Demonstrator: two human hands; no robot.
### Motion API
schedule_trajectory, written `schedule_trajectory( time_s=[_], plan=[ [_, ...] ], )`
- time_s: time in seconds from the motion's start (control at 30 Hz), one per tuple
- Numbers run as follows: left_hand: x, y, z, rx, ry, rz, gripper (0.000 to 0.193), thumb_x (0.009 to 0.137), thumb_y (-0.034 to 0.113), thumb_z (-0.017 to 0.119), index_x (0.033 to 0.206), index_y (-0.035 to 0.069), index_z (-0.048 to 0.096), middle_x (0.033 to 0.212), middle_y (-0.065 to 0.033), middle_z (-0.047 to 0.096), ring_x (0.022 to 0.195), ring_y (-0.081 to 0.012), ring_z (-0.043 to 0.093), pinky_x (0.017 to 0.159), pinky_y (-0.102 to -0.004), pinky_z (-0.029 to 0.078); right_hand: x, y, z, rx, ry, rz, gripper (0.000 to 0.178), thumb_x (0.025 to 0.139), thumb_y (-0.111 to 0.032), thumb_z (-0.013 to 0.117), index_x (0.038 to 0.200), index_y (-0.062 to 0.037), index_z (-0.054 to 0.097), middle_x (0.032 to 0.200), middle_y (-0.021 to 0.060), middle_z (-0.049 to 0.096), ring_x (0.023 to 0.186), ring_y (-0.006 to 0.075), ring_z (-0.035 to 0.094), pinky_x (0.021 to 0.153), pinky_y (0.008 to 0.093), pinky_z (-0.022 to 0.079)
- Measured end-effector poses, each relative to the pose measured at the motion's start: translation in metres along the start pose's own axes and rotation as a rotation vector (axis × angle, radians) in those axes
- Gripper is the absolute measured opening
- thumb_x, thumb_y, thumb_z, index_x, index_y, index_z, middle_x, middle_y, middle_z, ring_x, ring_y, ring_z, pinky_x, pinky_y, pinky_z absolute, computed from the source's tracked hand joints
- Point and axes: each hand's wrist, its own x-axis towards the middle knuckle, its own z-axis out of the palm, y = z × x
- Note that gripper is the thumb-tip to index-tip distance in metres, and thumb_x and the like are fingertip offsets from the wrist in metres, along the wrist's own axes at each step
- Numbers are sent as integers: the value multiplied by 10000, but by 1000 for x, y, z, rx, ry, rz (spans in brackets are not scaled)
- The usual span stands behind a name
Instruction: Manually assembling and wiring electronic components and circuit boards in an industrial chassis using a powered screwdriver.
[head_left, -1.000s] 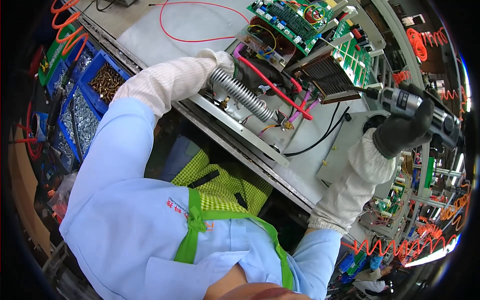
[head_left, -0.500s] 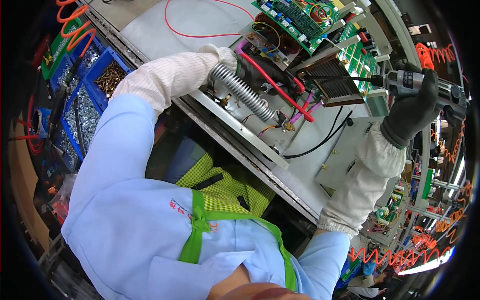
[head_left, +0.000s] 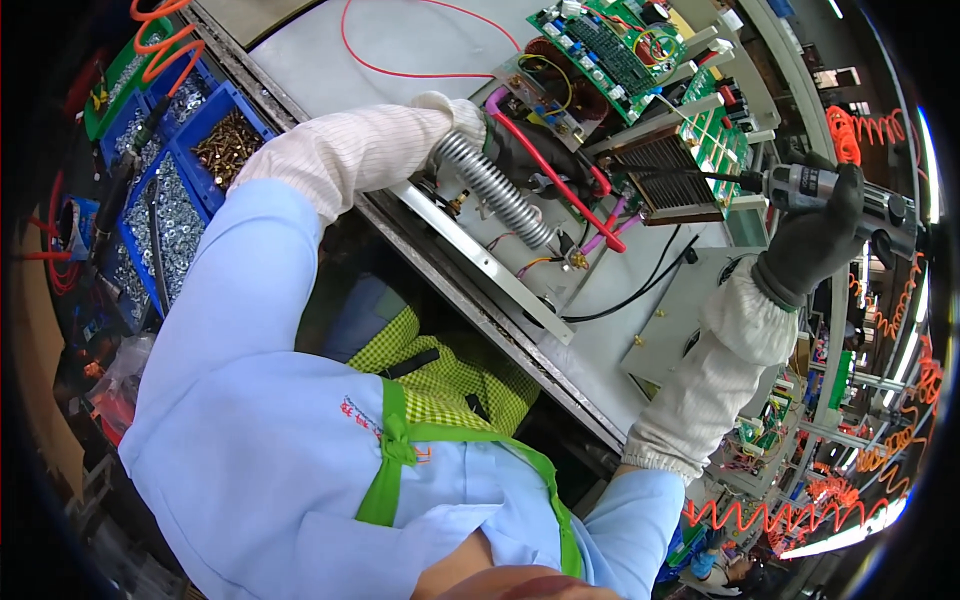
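My right hand, in a dark glove, is closed around a grey power screwdriver held nearly level. The long thin bit reaches left past a finned heat sink into the wiring; its tip is hard to make out. My left hand, also dark-gloved, reaches into the open metal chassis behind a large silver coil spring. Its fingers are mostly hidden among the parts, close to a thick red cable and purple-sleeved leads.
Green circuit boards stand at the chassis's far side. Blue bins of brass screws and silver hardware are at left. A thin red wire loops over the table. A grey panel lies near my right forearm; orange coiled hoses hang at right.
The view has shifted slightly. My right hand and the screwdriver sit a little lower and further left, with the bit still among the wiring. My left hand stays inside the chassis.
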Motion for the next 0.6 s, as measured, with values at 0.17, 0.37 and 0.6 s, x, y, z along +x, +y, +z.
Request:
schedule_trajectory(
  time_s=[0.17,0.37,0.6],
  plan=[
    [-3,0,-2,-1,11,-20,118,695,201,676,782,133,716,771,-51,658,772,-222,634,692,-382,511,1,3,-1,-93,-10,-31,380,827,-278,682,1016,52,656,838,185,701,693,213,679,636,317,561],
    [-2,2,-2,-39,5,-21,126,686,208,682,784,138,719,778,-52,664,787,-227,639,702,-384,516,-1,2,-2,-45,23,-13,354,815,-270,685,1014,19,637,873,168,687,708,231,679,644,341,571],
    [-4,2,-5,-43,-14,-34,137,675,217,689,785,143,722,786,-54,670,806,-234,646,714,-387,521,-1,3,-3,-25,8,-21,355,795,-243,689,1026,25,658,832,170,695,684,223,675,632,338,564]
  ],
)
